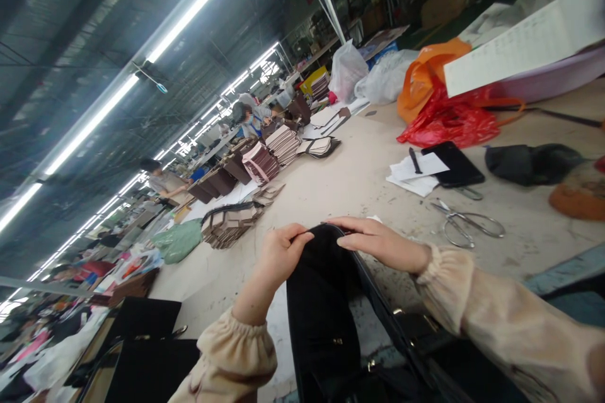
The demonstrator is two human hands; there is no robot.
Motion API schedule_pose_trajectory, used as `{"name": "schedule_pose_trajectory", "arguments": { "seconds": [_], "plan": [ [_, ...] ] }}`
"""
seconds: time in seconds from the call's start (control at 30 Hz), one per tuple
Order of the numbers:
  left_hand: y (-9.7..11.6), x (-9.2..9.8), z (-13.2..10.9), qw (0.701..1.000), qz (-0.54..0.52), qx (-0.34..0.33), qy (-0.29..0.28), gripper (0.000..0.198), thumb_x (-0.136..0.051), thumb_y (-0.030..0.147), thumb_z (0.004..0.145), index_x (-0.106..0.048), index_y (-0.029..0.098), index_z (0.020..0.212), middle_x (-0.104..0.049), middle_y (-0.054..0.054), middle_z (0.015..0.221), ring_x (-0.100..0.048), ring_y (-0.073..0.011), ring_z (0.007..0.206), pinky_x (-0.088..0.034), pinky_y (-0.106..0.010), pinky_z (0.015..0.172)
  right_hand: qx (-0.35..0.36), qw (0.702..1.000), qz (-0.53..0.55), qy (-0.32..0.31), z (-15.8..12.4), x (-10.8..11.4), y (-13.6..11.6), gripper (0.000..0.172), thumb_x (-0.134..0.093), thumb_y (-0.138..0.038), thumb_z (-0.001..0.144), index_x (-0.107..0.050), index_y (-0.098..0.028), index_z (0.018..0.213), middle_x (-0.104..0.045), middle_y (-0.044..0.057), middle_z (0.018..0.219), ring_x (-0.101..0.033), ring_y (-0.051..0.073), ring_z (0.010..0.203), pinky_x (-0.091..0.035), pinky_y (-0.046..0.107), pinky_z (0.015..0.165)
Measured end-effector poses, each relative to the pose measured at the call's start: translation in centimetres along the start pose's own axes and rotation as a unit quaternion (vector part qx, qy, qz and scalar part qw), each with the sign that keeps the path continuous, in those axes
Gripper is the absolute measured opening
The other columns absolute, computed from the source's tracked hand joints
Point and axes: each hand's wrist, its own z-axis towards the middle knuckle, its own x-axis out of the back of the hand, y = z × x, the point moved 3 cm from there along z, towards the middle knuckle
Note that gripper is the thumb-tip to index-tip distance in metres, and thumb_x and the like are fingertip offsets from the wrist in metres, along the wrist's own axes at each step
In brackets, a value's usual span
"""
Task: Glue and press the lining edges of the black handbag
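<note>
Holding a black bag by its top rim, the person stands it upright at the near edge of the worktable, between both forearms. The bag's body hangs down toward the person. Judgement: gripping it at two points keeps the rim raised and stretched between the hands, facing the camera.

Left hand: fingers curled shut, the rim's left end pinched between thumb and fingertips. Firm closure on the fabric.

Right hand: fingers nearly straight, lying along the rim's right end, thumb tucked just below. Touching the bag for certain; whether it clamps the rim cannot be told.

Metal fittings show lower on the bag, near the right sleeve.

Scissors lie flat to the right of the hands, apart from them, within reach by judgement. Farther right: a dark phone beside loose papers, then a red plastic bag. Stacked cardboard pieces sit left of the hands. Other people work at the far left.
</note>
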Motion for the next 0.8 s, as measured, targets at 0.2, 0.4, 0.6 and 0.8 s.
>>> {"name": "schedule_pose_trajectory", "arguments": {
  "seconds": [0.2, 0.4, 0.6, 0.8],
  "plan": [
    [-0.4, 0.0, 0.4, 1.000, 0.011, 0.003, -0.008, 0.018, -0.058, 0.029, 0.081, -0.069, 0.017, 0.073, -0.064, 0.001, 0.063, -0.055, -0.0117, 0.061, -0.039, -0.022, 0.059, -0.001, 1.000, -0.007, -0.002, 0.1, 0.0, 0.1, 0.045, -0.057, -0.035, 0.083, -0.059, -0.021, 0.125, -0.060, 0.004, 0.129, -0.051, 0.025, 0.121, -0.035, 0.040, 0.108],
    [-1.1, 0.6, -1.2, 0.987, -0.120, 0.044, -0.095, 0.029, -0.060, 0.028, 0.080, -0.067, 0.019, 0.106, -0.072, -0.002, 0.098, -0.063, -0.0169, 0.087, -0.045, -0.023, 0.077, 0.003, 1.000, -0.015, -0.015, 0.0, 0.1, 0.0, 0.045, -0.056, -0.034, 0.085, -0.058, -0.021, 0.127, -0.057, 0.004, 0.133, -0.049, 0.025, 0.124, -0.034, 0.040, 0.108],
    [-1.4, 1.6, -2.4, 0.996, -0.010, 0.061, -0.061, 0.027, -0.050, 0.035, 0.086, -0.068, 0.016, 0.079, -0.062, 0.000, 0.065, -0.052, -0.0119, 0.061, -0.034, -0.022, 0.055, -0.004, 1.000, -0.005, -0.015, 0.0, 0.1, 0.0, 0.044, -0.055, -0.034, 0.085, -0.059, -0.021, 0.127, -0.057, 0.004, 0.133, -0.049, 0.024, 0.125, -0.033, 0.039, 0.109],
    [-1.4, 0.8, -1.9, 0.996, 0.028, 0.087, -0.007, 0.026, -0.056, 0.033, 0.080, -0.058, 0.016, 0.060, -0.044, 0.004, 0.051, -0.039, -0.0089, 0.052, -0.026, -0.023, 0.050, -0.010, 1.000, -0.009, -0.004, 0.0, 0.2, 0.2, 0.044, -0.056, -0.035, 0.084, -0.060, -0.021, 0.126, -0.057, 0.004, 0.132, -0.049, 0.025, 0.124, -0.033, 0.040, 0.110]
  ]
}}
